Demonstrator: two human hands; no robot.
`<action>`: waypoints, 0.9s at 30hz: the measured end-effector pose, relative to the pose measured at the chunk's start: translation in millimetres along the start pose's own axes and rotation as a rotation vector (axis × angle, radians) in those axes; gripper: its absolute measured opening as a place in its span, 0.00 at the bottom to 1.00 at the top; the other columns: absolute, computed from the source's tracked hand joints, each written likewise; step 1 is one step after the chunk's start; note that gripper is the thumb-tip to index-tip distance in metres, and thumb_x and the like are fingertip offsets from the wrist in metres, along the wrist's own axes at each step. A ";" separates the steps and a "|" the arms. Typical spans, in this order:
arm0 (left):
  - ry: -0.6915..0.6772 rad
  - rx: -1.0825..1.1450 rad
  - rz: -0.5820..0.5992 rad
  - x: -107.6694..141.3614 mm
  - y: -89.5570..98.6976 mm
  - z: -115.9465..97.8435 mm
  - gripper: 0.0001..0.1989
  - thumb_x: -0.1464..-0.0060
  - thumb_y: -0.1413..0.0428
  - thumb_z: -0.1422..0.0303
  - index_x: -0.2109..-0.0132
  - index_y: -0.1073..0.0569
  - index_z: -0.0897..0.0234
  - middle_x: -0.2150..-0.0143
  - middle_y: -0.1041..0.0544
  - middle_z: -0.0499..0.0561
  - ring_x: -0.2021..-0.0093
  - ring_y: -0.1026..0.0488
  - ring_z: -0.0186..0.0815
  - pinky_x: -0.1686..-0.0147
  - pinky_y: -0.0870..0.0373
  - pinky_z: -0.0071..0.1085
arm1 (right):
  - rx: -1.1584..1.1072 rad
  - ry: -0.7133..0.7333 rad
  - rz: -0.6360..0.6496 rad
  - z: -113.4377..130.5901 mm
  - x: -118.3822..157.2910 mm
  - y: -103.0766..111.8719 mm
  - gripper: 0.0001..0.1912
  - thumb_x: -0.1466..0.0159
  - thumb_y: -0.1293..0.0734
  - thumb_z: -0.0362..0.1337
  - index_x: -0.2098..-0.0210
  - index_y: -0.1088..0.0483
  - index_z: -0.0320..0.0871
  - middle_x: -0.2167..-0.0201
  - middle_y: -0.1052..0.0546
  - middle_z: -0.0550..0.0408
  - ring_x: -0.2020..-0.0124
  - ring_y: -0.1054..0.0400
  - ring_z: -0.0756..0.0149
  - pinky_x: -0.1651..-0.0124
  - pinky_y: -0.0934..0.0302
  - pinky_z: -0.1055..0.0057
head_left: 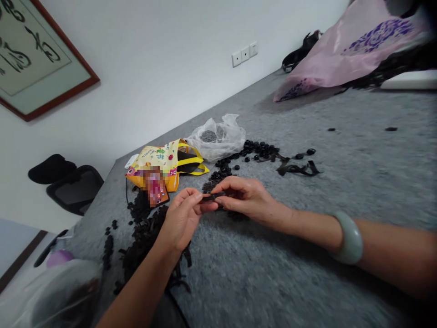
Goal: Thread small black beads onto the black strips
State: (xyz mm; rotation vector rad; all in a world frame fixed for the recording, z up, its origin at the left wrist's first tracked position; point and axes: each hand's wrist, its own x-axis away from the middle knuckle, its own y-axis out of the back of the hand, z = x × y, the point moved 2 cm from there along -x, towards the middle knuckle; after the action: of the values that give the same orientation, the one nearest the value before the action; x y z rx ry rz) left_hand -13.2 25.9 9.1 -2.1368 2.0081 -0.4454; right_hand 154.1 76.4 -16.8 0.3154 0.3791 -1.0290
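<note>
My left hand point(182, 217) and my right hand point(244, 197) meet above the grey felt table top point(273, 255), both pinching a short black strap piece point(213, 197) between fingers and thumbs. Just beyond my right hand lies a scatter of small round black buttons point(256, 150), with several loose black straps point(298, 168) to their right. A heap of black straps point(143, 237) lies beside my left wrist. A pale green bangle point(348, 237) circles my right forearm.
A yellow printed tote bag point(153, 166) and a clear plastic bag point(215, 139) holding dark pieces lie at the table's far edge. A pink plastic bag point(351, 54) sits at the far right. A black chair point(75, 189) stands beyond the table's left edge, below a framed calligraphy picture point(34, 54).
</note>
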 end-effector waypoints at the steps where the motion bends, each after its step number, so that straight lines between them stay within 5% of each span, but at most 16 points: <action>1: -0.015 -0.038 -0.002 -0.6 0.2 1.4 0.11 0.55 0.32 0.68 0.67 0.26 0.66 0.68 0.19 0.49 0.69 0.21 0.33 0.62 0.25 0.29 | 0.004 0.001 -0.011 -0.4 0.1 0.1 0.08 0.38 0.30 0.35 0.59 0.22 0.41 0.68 0.22 0.56 0.71 0.33 0.72 0.70 0.40 0.75; 8: -0.131 -0.256 -0.039 -4.2 4.3 10.1 0.09 0.54 0.32 0.68 0.68 0.23 0.65 0.72 0.22 0.46 0.72 0.25 0.29 0.66 0.29 0.27 | -0.025 -0.024 0.007 -2.6 0.6 -1.3 0.09 0.39 0.28 0.35 0.58 0.22 0.42 0.66 0.21 0.56 0.67 0.31 0.70 0.68 0.38 0.75; 16: -0.048 -0.177 0.022 -3.4 3.5 5.6 0.08 0.55 0.32 0.68 0.69 0.23 0.65 0.74 0.23 0.45 0.75 0.27 0.28 0.68 0.31 0.26 | -0.353 -0.287 0.100 -7.7 -1.8 -6.5 0.14 0.39 0.26 0.42 0.56 0.23 0.42 0.67 0.21 0.55 0.69 0.29 0.71 0.67 0.33 0.75; 19: -0.134 -0.306 0.037 -3.7 6.6 5.6 0.06 0.51 0.34 0.68 0.68 0.23 0.64 0.73 0.21 0.46 0.73 0.26 0.30 0.66 0.31 0.27 | -0.404 -0.345 0.125 -12.3 -1.9 -7.4 0.17 0.41 0.25 0.44 0.55 0.24 0.42 0.68 0.21 0.55 0.71 0.29 0.71 0.69 0.33 0.75; 22: -0.201 -0.385 0.017 -3.8 8.3 6.2 0.06 0.51 0.34 0.68 0.68 0.23 0.64 0.73 0.21 0.46 0.72 0.25 0.30 0.66 0.30 0.27 | -0.312 -0.269 0.120 -12.2 -1.0 -7.2 0.16 0.41 0.25 0.42 0.56 0.23 0.41 0.69 0.21 0.56 0.72 0.31 0.73 0.71 0.36 0.77; 27: -0.036 -0.177 0.012 -1.0 0.8 5.9 0.09 0.56 0.32 0.68 0.70 0.24 0.65 0.74 0.22 0.46 0.75 0.28 0.28 0.68 0.32 0.26 | -0.166 -0.137 0.068 -3.5 1.0 -6.5 0.10 0.38 0.28 0.38 0.57 0.21 0.43 0.69 0.22 0.57 0.72 0.31 0.73 0.72 0.37 0.77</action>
State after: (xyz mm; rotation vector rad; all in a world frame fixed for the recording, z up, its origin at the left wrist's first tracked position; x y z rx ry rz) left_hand -12.0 26.3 3.2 -2.2131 2.1106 -0.2331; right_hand 148.3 73.9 -20.9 0.1077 0.3255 -0.9399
